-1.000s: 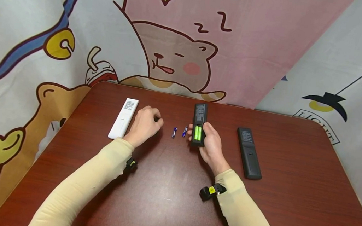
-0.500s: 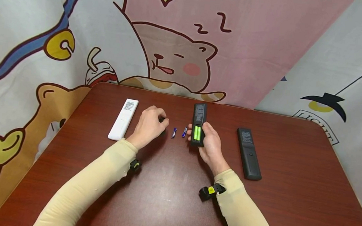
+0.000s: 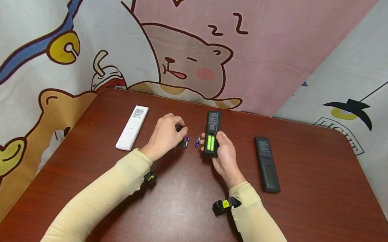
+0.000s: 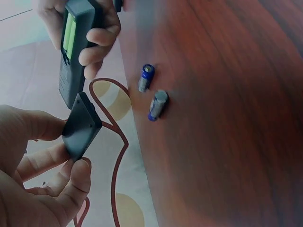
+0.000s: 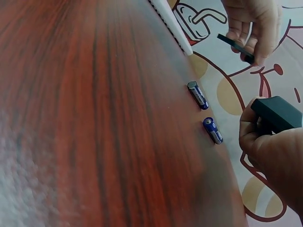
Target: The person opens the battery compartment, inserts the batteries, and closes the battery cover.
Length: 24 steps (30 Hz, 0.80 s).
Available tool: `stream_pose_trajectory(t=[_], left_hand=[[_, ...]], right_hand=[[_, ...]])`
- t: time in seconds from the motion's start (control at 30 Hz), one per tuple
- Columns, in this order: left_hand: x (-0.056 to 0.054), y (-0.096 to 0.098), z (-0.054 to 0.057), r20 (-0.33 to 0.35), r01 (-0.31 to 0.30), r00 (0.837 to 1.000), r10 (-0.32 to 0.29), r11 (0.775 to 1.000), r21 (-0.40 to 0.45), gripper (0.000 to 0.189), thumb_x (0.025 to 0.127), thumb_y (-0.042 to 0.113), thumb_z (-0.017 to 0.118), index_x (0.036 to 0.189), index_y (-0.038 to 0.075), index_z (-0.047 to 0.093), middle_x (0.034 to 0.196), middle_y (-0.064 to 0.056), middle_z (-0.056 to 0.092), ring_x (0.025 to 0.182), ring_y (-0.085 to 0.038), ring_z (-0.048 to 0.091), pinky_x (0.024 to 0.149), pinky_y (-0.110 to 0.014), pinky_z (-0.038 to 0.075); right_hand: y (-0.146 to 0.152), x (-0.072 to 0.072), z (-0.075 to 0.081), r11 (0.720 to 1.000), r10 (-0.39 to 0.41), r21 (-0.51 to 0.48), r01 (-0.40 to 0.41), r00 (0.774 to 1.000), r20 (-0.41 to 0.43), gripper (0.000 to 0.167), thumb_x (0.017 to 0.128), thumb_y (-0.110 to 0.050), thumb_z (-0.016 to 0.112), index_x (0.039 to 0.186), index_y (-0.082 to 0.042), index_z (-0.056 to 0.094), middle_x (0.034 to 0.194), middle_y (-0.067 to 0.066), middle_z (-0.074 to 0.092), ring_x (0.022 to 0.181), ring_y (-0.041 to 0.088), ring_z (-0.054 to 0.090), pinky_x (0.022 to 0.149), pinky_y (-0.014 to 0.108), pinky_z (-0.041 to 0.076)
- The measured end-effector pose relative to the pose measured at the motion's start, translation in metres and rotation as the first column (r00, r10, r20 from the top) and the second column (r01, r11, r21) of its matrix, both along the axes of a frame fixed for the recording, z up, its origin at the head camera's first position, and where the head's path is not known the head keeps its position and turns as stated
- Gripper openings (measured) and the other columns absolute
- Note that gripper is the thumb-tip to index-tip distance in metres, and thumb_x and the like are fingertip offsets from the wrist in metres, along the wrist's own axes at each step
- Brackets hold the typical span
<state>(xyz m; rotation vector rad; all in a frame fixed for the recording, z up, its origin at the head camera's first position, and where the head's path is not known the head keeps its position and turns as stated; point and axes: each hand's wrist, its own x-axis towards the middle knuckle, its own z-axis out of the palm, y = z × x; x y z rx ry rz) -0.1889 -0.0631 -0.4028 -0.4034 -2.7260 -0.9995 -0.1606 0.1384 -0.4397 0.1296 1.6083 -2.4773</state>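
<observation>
My right hand (image 3: 227, 154) grips a black remote control (image 3: 213, 121), its back facing up. Two green batteries (image 3: 211, 143) lie side by side in its uncovered battery compartment. Between thumb and fingers, my left hand (image 3: 166, 134) pinches a small black battery cover (image 4: 81, 126), mostly hidden by the fingers in the head view. It is held apart from the remote, to its left. On the table between the hands lie two blue-and-silver batteries (image 3: 187, 142), one close by the left fingertips and the other near the right hand's fingers.
A white remote control (image 3: 132, 128) lies on the table's left part. To the right of my right hand is another black remote control (image 3: 267, 165), back up. The brown table (image 3: 180, 211) ends at a cartoon-printed cloth (image 3: 260, 65) behind it.
My left hand has moved rightward with the battery cover, closer to the blue batteries and the held remote. The right hand and its remote have shifted very slightly left.
</observation>
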Motion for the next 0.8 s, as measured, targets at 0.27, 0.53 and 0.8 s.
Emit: stream_pose_trajectory(t=[0.27, 0.53, 0.8], left_hand=[[0.003, 0.011, 0.003, -0.010, 0.019, 1.000, -0.018, 0.999, 0.028, 0.010, 0.093, 0.016, 0.074, 0.096, 0.006, 0.077, 0.096, -0.012, 0.068, 0.082, -0.025, 0.063, 0.067, -0.037, 0.053], [0.005, 0.021, 0.006, 0.011, 0.041, 0.999, -0.042, 0.998, 0.045, 0.011, 0.093, 0.015, 0.073, 0.098, 0.006, 0.077, 0.095, -0.012, 0.067, 0.079, -0.023, 0.061, 0.066, -0.034, 0.052], [0.006, 0.029, 0.008, -0.003, 0.051, 0.999, -0.050, 0.997, 0.065, 0.009, 0.093, 0.015, 0.075, 0.095, 0.006, 0.077, 0.090, -0.010, 0.065, 0.078, -0.021, 0.059, 0.065, -0.033, 0.049]], right_hand=[[-0.002, -0.001, -0.002, 1.000, 0.006, -0.019, -0.006, 1.000, 0.003, 0.046, 0.115, -0.026, 0.021, 0.149, -0.001, 0.036, 0.132, 0.026, 0.053, 0.097, 0.022, 0.065, 0.077, 0.031, 0.057], [-0.003, -0.001, -0.002, 1.000, 0.023, -0.019, -0.023, 1.000, -0.007, 0.047, 0.115, -0.028, 0.021, 0.152, -0.003, 0.035, 0.135, 0.029, 0.050, 0.097, 0.022, 0.065, 0.079, 0.032, 0.057], [-0.007, -0.001, -0.002, 0.999, 0.016, -0.042, -0.016, 1.000, 0.004, 0.045, 0.115, -0.027, 0.021, 0.149, -0.001, 0.036, 0.121, 0.016, 0.059, 0.092, 0.019, 0.064, 0.076, 0.032, 0.056]])
